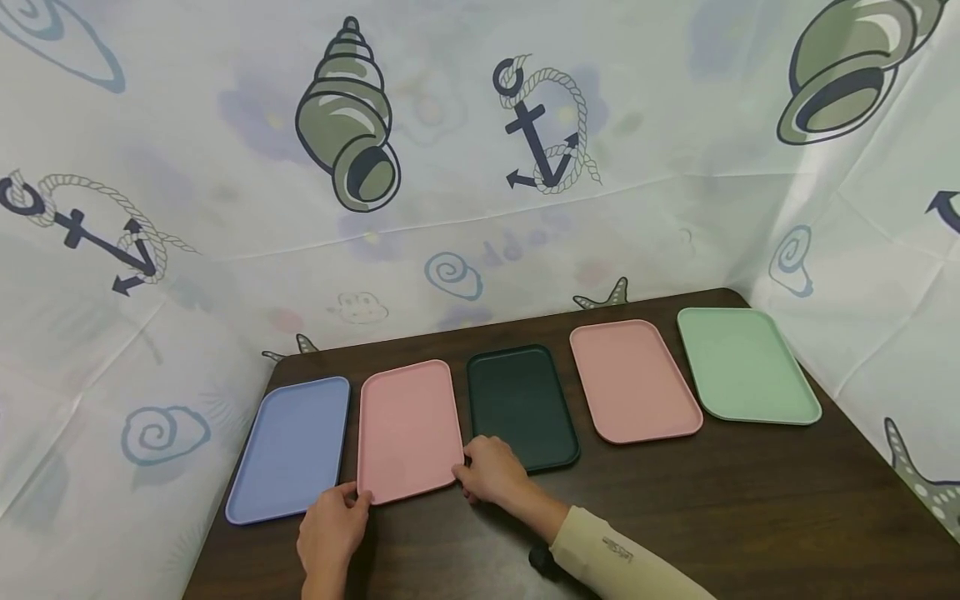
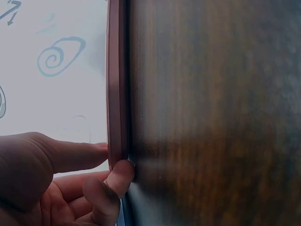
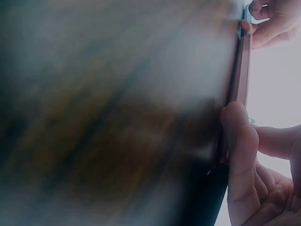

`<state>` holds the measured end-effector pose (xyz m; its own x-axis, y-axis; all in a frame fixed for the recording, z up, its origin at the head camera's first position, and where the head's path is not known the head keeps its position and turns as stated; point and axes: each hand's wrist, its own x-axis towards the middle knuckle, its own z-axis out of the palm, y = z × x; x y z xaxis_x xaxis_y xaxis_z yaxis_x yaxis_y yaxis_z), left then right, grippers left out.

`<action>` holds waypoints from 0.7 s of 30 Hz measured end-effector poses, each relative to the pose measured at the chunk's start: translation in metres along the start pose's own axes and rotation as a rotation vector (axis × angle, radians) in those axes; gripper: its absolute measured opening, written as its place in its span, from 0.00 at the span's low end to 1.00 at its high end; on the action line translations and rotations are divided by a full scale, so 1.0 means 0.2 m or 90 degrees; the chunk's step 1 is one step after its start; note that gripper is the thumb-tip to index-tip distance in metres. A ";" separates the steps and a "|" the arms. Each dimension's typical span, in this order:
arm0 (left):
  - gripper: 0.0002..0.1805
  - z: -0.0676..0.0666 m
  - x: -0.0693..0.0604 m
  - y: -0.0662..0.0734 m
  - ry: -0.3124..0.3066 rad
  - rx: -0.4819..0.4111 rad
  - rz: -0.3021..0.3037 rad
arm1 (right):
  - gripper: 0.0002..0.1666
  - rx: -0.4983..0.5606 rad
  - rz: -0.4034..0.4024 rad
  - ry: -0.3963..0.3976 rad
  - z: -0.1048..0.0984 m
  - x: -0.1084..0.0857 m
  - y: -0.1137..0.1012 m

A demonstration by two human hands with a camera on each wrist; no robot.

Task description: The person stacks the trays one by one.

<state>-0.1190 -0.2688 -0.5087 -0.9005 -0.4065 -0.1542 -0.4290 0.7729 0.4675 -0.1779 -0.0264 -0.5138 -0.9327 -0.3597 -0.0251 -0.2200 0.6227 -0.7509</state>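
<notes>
A pink tray (image 1: pixel 411 433), second from the left in a row of trays, has a hand at each of its near corners. My left hand (image 1: pixel 333 530) pinches its near left corner; in the left wrist view, thumb and fingertips meet the tray's edge (image 2: pixel 117 84) from both sides. With thumb and fingers, my right hand (image 1: pixel 495 472) grips the near right corner, close beside the dark green tray (image 1: pixel 522 408). In the right wrist view the pink rim (image 3: pixel 242 70) runs between the two hands. The blue tray (image 1: pixel 292 450) lies just left of my left hand.
Farther right on the dark wooden table (image 1: pixel 720 508) lie another pink tray (image 1: pixel 633 382) and a light green tray (image 1: pixel 746 365). A small black object (image 1: pixel 543 560) shows beside the right sleeve (image 1: pixel 622 554). Patterned white cloth (image 1: pixel 450 125) hangs behind the table and on both sides.
</notes>
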 end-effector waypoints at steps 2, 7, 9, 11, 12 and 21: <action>0.24 0.00 0.00 0.00 -0.001 0.002 -0.002 | 0.16 -0.001 0.006 0.002 0.01 0.01 0.00; 0.24 0.00 0.00 0.00 0.003 0.004 -0.003 | 0.19 -0.023 0.025 0.014 0.02 0.03 0.00; 0.24 0.01 0.00 0.00 0.004 0.004 -0.003 | 0.18 -0.032 0.025 0.018 0.03 0.04 0.01; 0.24 0.01 0.00 0.00 0.004 0.005 -0.004 | 0.18 -0.037 0.024 0.019 0.03 0.04 0.01; 0.24 0.01 0.00 0.00 0.005 0.006 -0.004 | 0.18 -0.037 0.024 0.019 0.03 0.04 0.01; 0.24 0.02 -0.02 -0.01 0.015 0.001 -0.001 | 0.17 -0.039 0.017 0.025 0.03 0.03 0.00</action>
<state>-0.1148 -0.2672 -0.5117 -0.8981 -0.4186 -0.1349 -0.4304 0.7733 0.4656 -0.1815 -0.0323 -0.5183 -0.9488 -0.3153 -0.0174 -0.2109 0.6739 -0.7081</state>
